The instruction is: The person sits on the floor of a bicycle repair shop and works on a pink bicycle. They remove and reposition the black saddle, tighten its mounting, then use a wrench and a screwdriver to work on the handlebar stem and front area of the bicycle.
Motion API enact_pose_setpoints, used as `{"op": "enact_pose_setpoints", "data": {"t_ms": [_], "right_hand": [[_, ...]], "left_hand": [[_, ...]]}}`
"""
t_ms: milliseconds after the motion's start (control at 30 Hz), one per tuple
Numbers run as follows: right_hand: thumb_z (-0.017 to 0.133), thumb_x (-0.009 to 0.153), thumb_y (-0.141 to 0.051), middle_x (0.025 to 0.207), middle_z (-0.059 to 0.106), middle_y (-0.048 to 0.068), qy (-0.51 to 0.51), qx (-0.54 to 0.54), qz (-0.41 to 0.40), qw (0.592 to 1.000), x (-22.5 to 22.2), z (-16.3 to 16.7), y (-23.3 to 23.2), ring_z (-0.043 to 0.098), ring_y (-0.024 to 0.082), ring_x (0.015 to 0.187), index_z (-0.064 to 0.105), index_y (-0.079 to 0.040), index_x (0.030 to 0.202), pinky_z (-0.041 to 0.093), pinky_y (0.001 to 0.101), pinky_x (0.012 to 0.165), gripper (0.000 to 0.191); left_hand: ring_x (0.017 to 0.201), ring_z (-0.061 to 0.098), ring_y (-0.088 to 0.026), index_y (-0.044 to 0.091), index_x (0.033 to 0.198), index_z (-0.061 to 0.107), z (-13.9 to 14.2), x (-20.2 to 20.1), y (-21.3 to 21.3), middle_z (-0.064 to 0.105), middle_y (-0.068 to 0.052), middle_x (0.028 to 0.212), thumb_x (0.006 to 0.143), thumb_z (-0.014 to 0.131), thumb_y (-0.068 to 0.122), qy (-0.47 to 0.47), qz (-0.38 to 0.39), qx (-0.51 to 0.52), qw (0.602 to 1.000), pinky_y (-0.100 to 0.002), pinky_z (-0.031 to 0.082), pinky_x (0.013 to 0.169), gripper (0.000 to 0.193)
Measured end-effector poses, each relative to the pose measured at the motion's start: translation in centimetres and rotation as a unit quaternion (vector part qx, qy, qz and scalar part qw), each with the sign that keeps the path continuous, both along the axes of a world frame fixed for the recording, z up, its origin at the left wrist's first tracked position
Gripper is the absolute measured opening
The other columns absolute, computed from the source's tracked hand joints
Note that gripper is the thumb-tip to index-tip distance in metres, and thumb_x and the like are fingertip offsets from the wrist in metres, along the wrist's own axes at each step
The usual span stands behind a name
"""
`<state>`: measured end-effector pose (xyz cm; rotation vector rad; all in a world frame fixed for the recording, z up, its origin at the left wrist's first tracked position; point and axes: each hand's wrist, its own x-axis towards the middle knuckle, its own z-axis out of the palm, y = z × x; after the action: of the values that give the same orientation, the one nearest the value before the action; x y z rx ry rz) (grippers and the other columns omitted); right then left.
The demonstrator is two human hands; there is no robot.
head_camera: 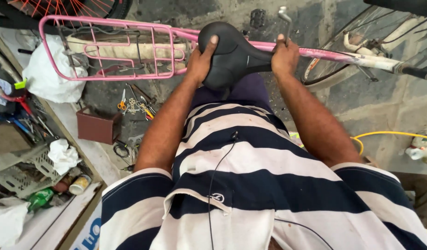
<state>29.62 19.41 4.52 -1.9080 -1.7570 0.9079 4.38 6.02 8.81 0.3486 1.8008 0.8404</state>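
Note:
A black bicycle saddle [229, 53] sits on a pink bicycle frame [343, 54] right in front of me. My left hand [202, 58] grips the wide rear of the saddle, thumb on top. My right hand [284, 56] is closed around the narrow nose of the saddle, next to a silver lever [284, 16] that sticks up behind it. A pink wire rear rack [107, 48] extends to the left of the saddle, over a pale tyre.
Loose tools including scissors [123, 103] lie on the dark floor beside a brown box [98, 126]. White bags [47, 76], crates and cans crowd the shelf at left. A second bicycle wheel [324, 74] and yellow hose [384, 135] are at right.

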Motion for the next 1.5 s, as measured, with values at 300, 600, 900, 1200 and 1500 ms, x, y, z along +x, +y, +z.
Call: {"op": "enact_pose_setpoints", "data": {"t_ms": [300,600,900,1200,1500], "right_hand": [[0.069,0.093,-0.035,0.082,0.069,0.023,-0.141,0.021,0.045,0.989,-3.7,4.5,-0.7,0.064,0.049,0.082,0.069,-0.007,0.085,0.046,0.0582,0.070,0.029],[0.069,0.098,-0.036,0.082,0.067,0.024,-0.091,0.051,0.054,0.993,-3.4,3.8,-1.0,0.061,0.050,0.080,0.062,-0.002,0.083,0.045,0.0572,0.069,0.038],[0.062,0.106,-0.037,0.087,0.071,0.012,0.184,-0.157,0.211,0.947,0.3,2.1,2.7,0.065,0.026,0.083,0.063,0.000,0.101,0.052,0.0423,0.076,0.037],[0.055,0.110,-0.045,0.086,0.069,0.010,-0.021,-0.272,0.335,0.902,-1.2,-3.0,8.6,0.059,0.016,0.079,0.077,-0.001,0.098,0.048,0.0328,0.079,0.051],[0.054,0.105,-0.034,0.092,0.074,0.009,0.174,-0.421,0.446,0.771,-8.4,-6.3,9.0,0.065,0.018,0.083,0.073,0.000,0.100,0.052,0.0341,0.081,0.039]], "left_hand": [[0.107,0.075,-0.028,-0.005,0.126,0.068,0.9,0.2,0.6,0.076,-0.020,0.117,0.079,0.063,0.077,-0.021,0.034,0.013,0.999,-0.037,0.057,0.094,0.094],[0.105,0.078,-0.027,-0.002,0.122,0.073,2.2,0.8,0.9,0.079,-0.019,0.113,0.080,0.064,0.073,0.020,0.016,-0.028,0.999,-0.036,0.058,0.093,0.086],[0.113,0.073,-0.031,-0.002,0.133,0.060,2.5,-0.4,-0.1,0.073,-0.019,0.122,0.069,0.082,0.064,-0.028,-0.028,0.028,0.999,-0.040,0.058,0.097,0.094],[0.142,0.037,-0.048,0.001,0.159,0.014,6.5,3.5,-0.4,0.035,-0.029,0.153,0.057,0.098,0.060,0.364,-0.123,0.050,0.922,-0.055,0.033,0.117,0.144],[0.148,0.022,-0.050,0.016,0.160,0.027,8.2,4.0,0.7,0.017,-0.024,0.164,0.066,0.080,0.079,0.473,-0.208,0.050,0.855,-0.072,0.023,0.116,0.126]]}}
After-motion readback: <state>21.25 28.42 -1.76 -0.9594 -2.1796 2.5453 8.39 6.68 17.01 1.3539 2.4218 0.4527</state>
